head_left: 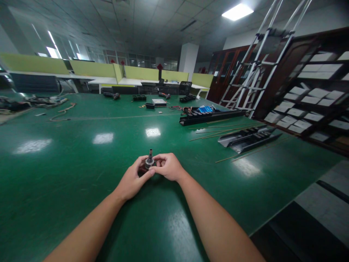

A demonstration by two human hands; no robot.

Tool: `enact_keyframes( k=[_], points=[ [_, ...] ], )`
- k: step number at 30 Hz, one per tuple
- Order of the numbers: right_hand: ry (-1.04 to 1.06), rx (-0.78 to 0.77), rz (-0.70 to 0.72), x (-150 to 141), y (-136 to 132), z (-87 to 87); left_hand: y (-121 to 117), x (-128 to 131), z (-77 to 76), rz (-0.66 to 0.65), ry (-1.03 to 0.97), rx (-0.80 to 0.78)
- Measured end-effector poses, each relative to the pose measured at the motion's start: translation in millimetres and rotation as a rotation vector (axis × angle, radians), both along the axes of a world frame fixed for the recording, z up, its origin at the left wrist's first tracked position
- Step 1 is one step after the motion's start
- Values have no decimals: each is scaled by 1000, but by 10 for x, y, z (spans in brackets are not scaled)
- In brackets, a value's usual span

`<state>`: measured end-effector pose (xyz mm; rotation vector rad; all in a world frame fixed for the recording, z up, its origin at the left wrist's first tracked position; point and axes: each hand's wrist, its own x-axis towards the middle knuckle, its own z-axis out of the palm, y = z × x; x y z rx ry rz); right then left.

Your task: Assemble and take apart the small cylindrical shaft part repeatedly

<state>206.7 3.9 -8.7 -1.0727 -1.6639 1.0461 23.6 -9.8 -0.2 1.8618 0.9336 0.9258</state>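
A small dark metal part [149,160] with a round body and a thin shaft pointing up stands just above the green table [81,174]. My left hand [133,180] curls round its left side, thumb and fingers pinched on the body. From the right, my right hand [167,166] closes on the same part, its fingers pressed against the body. The lower half of the part is hidden by my fingers.
Long black trays [209,117] [249,137] and thin rods [218,133] lie at the right of the table. Small black parts and a box [159,102] sit at the far side, cables [62,111] at the far left. A ladder [259,62] and shelves [313,98] stand on the right.
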Motion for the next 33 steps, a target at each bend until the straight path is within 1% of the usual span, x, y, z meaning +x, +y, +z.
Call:
enact_keyframes(
  k=[4, 8, 14, 16, 20, 24, 26, 29, 33],
  points=[
    [-71, 35, -50, 12, -2, 4, 34, -6, -51, 15, 16, 46],
    [-124, 57, -47, -9, -22, 13, 72, -3, -94, 57, -33, 22],
    [-111, 78, -34, -17, -52, 34, 93, 6, -116, 74, -137, -19],
    [-107, 88, -33, -9, -55, 36, 96, 8, -120, 98, -146, -12],
    [-82, 88, -60, 28, -35, 38, 94, 7, -115, 190, -91, 38],
    [-83, 117, -117, 85, -9, 53, 75, 6, -94, 226, 15, 49],
    [-87, 117, -118, 107, 0, 56, 67, 9, -80, 244, 66, 67],
    [-68, 97, -100, 128, 15, 39, 63, 14, -61, 240, 97, 91],
    [-66, 112, -130, 151, 52, -14, 69, 17, -53, 201, 139, 124]
  ],
)
